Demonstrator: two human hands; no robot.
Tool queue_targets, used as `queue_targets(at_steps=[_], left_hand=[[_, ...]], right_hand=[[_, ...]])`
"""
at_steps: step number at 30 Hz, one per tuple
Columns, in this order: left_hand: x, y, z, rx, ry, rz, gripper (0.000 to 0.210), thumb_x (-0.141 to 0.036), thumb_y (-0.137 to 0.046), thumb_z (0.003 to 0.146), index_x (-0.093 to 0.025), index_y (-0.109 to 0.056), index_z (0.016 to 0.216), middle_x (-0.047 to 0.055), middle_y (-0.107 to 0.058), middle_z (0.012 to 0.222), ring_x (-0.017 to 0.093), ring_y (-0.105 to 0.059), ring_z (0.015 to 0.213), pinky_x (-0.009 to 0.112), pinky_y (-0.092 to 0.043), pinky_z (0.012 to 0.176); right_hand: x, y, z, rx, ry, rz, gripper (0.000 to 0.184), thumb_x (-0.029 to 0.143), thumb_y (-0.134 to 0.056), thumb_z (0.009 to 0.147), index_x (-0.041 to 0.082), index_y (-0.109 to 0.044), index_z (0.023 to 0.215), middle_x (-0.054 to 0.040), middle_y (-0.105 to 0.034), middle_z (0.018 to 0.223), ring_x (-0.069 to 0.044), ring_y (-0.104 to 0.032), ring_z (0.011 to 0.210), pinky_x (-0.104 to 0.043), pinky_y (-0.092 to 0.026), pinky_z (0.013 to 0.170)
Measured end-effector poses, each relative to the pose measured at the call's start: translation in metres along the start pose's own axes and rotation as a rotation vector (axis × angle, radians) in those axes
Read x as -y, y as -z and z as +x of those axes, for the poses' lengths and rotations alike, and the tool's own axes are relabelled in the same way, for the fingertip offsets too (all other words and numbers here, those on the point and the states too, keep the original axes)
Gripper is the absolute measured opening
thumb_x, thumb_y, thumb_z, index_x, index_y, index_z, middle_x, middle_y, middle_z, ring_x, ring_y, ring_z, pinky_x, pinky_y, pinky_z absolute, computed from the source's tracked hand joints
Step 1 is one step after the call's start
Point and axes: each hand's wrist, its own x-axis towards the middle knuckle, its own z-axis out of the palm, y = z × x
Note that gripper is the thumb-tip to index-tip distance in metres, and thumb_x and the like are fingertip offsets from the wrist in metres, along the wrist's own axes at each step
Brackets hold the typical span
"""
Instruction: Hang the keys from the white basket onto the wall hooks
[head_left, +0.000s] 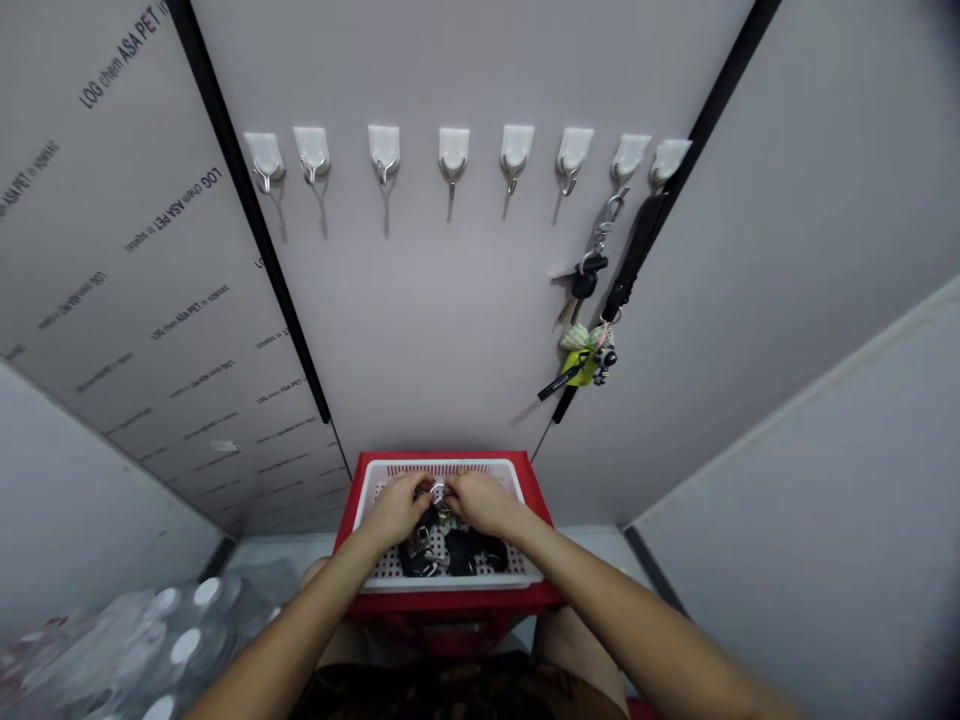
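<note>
My left hand and my right hand meet over a white plastic basket. Between their fingertips is a silvery key ring, pinched from both sides. Beneath the ring hangs a small yellowish-green piece, too small to make out. More black and metal items, seemingly bunches of keys, lie on the basket floor below my hands. Toward the basket's right side rests a black bundle. My fingers hide part of what they hold.
The basket sits on a red stool or small table. Several white adhesive hooks line the wall ahead. Keys and a black strap with a yellow charm hang at the right. Wrapped plastic bottles stand at lower left.
</note>
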Motion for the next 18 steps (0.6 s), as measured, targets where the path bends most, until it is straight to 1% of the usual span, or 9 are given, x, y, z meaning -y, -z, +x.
queue_targets(at_steps=[4, 6, 8, 11, 12, 14, 16, 18], left_hand=[[-0.001, -0.002, -0.003, 0.022, -0.041, 0.038, 0.018, -0.017, -0.043, 0.064, -0.017, -0.052, 0.080, 0.003, -0.057, 0.082, 0.013, -0.049, 0.080, 0.024, -0.035, 0.073], [-0.002, -0.004, -0.004, 0.048, -0.082, 0.068, 0.021, -0.014, -0.045, 0.062, -0.017, -0.052, 0.082, 0.003, -0.057, 0.084, 0.013, -0.048, 0.081, 0.023, -0.034, 0.073], [-0.004, -0.006, -0.004, 0.068, -0.107, 0.122, 0.026, -0.013, -0.046, 0.061, -0.017, -0.052, 0.086, 0.003, -0.056, 0.087, 0.014, -0.047, 0.083, 0.024, -0.033, 0.074], [-0.008, -0.007, -0.005, 0.080, -0.089, 0.240, 0.028, -0.015, -0.048, 0.059, -0.017, -0.052, 0.087, 0.005, -0.056, 0.088, 0.017, -0.046, 0.084, 0.028, -0.033, 0.074], [-0.010, -0.006, -0.005, 0.083, -0.076, 0.276, 0.026, -0.016, -0.048, 0.059, -0.017, -0.053, 0.085, 0.006, -0.056, 0.086, 0.018, -0.047, 0.083, 0.029, -0.033, 0.073], [-0.012, -0.004, -0.004, 0.069, -0.059, 0.310, 0.018, -0.017, -0.048, 0.059, -0.016, -0.056, 0.076, 0.006, -0.057, 0.079, 0.019, -0.047, 0.080, 0.031, -0.033, 0.071], [-0.013, 0.000, -0.002, 0.008, -0.042, 0.256, 0.014, -0.018, -0.045, 0.062, -0.016, -0.056, 0.069, 0.005, -0.057, 0.073, 0.018, -0.048, 0.076, 0.031, -0.033, 0.070], [-0.014, 0.004, 0.000, -0.075, -0.029, 0.111, 0.015, -0.020, -0.042, 0.065, -0.016, -0.056, 0.067, 0.004, -0.055, 0.070, 0.016, -0.048, 0.074, 0.029, -0.034, 0.070]], right_hand=[[-0.008, 0.005, -0.011, 0.065, -0.006, 0.024, 0.026, 0.019, -0.036, 0.065, 0.019, -0.053, 0.085, -0.0061, -0.059, 0.080, -0.017, -0.052, 0.074, -0.024, -0.033, 0.057], [-0.010, 0.006, -0.015, 0.107, -0.001, 0.028, 0.026, 0.019, -0.037, 0.064, 0.020, -0.054, 0.083, -0.0051, -0.060, 0.078, -0.017, -0.052, 0.072, -0.024, -0.033, 0.055], [-0.010, 0.005, -0.018, 0.107, 0.000, 0.027, 0.024, 0.019, -0.036, 0.065, 0.020, -0.056, 0.079, -0.0051, -0.060, 0.076, -0.016, -0.052, 0.070, -0.024, -0.032, 0.055], [-0.007, 0.002, -0.018, 0.020, -0.025, 0.032, 0.025, 0.024, -0.033, 0.069, 0.018, -0.057, 0.073, -0.0065, -0.059, 0.074, -0.016, -0.052, 0.069, -0.025, -0.032, 0.057], [-0.006, 0.000, -0.017, -0.017, -0.041, 0.039, 0.026, 0.026, -0.033, 0.069, 0.017, -0.057, 0.072, -0.0071, -0.059, 0.075, -0.016, -0.052, 0.069, -0.025, -0.033, 0.057], [-0.005, -0.005, -0.015, -0.107, -0.055, 0.076, 0.026, 0.030, -0.036, 0.069, 0.017, -0.056, 0.076, -0.0078, -0.057, 0.079, -0.017, -0.051, 0.071, -0.025, -0.033, 0.059], [-0.004, -0.009, -0.013, -0.194, -0.006, 0.143, 0.025, 0.029, -0.041, 0.067, 0.017, -0.054, 0.084, -0.0076, -0.054, 0.085, -0.017, -0.048, 0.078, -0.024, -0.033, 0.064], [-0.003, -0.011, -0.010, -0.244, 0.085, 0.227, 0.024, 0.026, -0.043, 0.065, 0.016, -0.052, 0.085, -0.0066, -0.054, 0.084, -0.015, -0.046, 0.080, -0.024, -0.032, 0.068]])
